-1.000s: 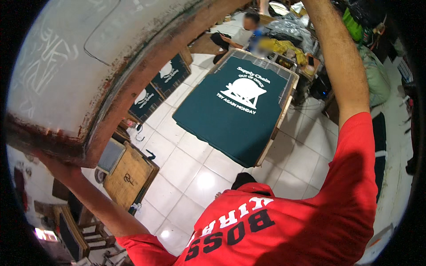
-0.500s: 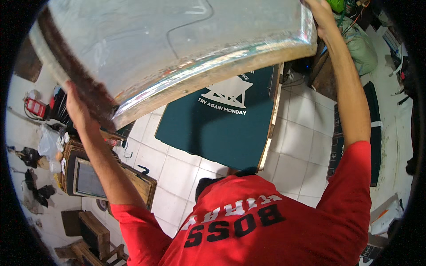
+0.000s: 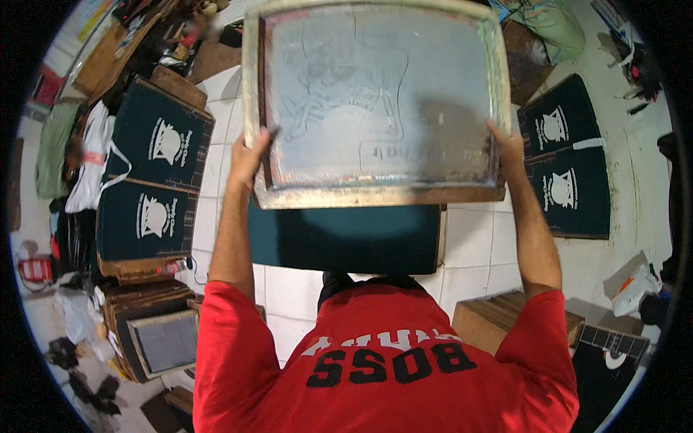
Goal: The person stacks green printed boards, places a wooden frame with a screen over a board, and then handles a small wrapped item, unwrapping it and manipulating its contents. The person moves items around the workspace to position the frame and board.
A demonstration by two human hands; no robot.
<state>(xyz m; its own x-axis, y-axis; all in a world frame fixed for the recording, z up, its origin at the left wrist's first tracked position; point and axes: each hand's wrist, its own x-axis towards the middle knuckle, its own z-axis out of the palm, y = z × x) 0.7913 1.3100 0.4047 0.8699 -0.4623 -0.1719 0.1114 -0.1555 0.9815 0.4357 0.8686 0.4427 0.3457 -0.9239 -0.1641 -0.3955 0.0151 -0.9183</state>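
Note:
With both arms stretched forward, I hold a wooden screen printing frame (image 3: 382, 196) at its two sides. Its grey mesh carries faint drawn lines and smudges, with tape along the inner edges. My left hand (image 3: 249, 160) is closed round the left rail near its lower corner, thumb on the inner side. My right hand (image 3: 510, 153) grips the right rail at about the same height. Below the frame lies a dark green fabric panel (image 3: 339, 242) on a board; its far part, with its print, is hidden behind the frame.
Dark green panels with white prints lie at left (image 3: 167, 143) and right (image 3: 567, 191). A smaller screen (image 3: 166, 343) leans against stacked boards at lower left. A cardboard box (image 3: 498, 321) stands near my right elbow. White floor tiles (image 3: 473, 249) surround the middle board.
The frame has swung from a tilted, raised position at upper left to nearly level in front of me, now covering the print on the middle panel. Both hands have kept hold of it.

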